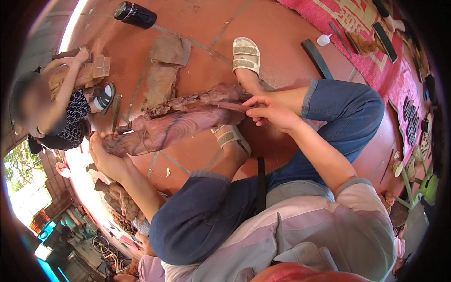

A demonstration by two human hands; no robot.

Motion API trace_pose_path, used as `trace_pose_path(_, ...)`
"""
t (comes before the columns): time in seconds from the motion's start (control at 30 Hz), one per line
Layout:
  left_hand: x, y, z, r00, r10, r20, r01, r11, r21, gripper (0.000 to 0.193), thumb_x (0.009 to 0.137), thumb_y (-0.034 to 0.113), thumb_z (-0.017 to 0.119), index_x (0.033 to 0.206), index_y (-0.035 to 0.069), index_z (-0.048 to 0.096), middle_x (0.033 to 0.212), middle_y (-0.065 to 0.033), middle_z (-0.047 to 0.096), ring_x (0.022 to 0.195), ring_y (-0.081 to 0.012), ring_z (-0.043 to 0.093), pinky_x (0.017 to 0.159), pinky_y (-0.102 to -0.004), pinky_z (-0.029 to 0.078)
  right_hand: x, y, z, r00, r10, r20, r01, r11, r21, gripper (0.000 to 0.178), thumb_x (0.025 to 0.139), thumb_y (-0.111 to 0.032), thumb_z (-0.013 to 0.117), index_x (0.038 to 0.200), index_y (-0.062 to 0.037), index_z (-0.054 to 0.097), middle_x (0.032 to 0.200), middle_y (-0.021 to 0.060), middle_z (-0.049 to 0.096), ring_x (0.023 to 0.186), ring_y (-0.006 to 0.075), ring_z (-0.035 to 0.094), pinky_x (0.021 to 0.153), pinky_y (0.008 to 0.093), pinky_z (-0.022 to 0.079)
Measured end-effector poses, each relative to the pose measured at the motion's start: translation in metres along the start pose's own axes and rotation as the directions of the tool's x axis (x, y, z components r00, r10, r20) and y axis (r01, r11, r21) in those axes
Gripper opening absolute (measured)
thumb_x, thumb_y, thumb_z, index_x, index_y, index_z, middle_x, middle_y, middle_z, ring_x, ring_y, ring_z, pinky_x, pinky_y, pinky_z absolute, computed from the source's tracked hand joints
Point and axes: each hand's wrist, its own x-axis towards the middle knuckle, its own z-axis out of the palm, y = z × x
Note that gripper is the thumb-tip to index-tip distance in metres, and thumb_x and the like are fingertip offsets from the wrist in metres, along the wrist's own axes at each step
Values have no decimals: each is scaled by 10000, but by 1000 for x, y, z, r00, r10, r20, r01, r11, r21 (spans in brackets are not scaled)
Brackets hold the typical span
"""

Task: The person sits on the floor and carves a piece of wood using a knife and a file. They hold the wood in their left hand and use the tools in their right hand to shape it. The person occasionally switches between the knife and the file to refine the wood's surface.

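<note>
A long reddish-brown wood carving (176, 129), with flowing grain and a knobbly carved edge, lies tilted in front of my bent legs. My left hand (109, 157) is closed round its left end. Over the right end, my right hand (275, 113) pinches a thin pinkish strip (233, 106) that lies against the carving. The strip's exact kind is unclear. My sandalled feet are close to the carving, one sandal (246, 54) beyond it and the other (231, 141) by its near side.
Flat wooden pieces (162, 84) lie on the red tiled floor beyond the carving. A black flask (135, 15) is at the far left. Another person (56, 103) works on wood at left. Tools lie on a pink cloth (376, 66) at right, near a dark bar (317, 58).
</note>
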Motion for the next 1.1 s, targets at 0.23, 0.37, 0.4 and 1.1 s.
trace_pose_path(0.23, -8, 4, 14, 989, 106, 99, -113, 991, 73, 201, 886, 129, 511, 1005, -32, 525, 778, -87, 576, 692, -176, 559, 637, -299, 484, -22, -9, 26, 778, -620, -103, 383, 598, -704, 226, 808, -111, 589, 1033, -90, 590, 789, 134, 642, 707, 275, 638, 638, 343, 515)
trace_pose_path(0.37, -9, -1, 16, 988, 128, 92, -134, 988, 70, 185, 889, 125, 499, 992, -27, 525, 779, -85, 574, 686, -175, 556, 637, -302, 484, -7, 4, 45, 725, -685, -66, 329, 429, -842, 186, 815, -117, 581, 997, -93, 606, 855, 157, 649, 775, 333, 623, 667, 380, 513)
trace_pose_path(0.4, -8, -6, 23, 985, 116, 125, -124, 991, 57, 182, 890, 125, 496, 989, -26, 524, 780, -84, 574, 683, -175, 556, 636, -302, 484, 2, 1, 46, 752, -654, -83, 242, 391, -888, 183, 814, -129, 578, 992, -97, 609, 848, 152, 650, 771, 328, 625, 665, 383, 512)
trace_pose_path(1.1, -12, 0, 17, 983, 170, 69, -173, 983, 52, 168, 907, 117, 495, 958, -38, 532, 787, -89, 571, 678, -166, 548, 615, -295, 492, -3, -37, 53, 884, -466, 39, 197, 295, -935, 169, 808, -171, 523, 845, -88, 666, 815, 135, 655, 813, 301, 633, 722, 414, 501)
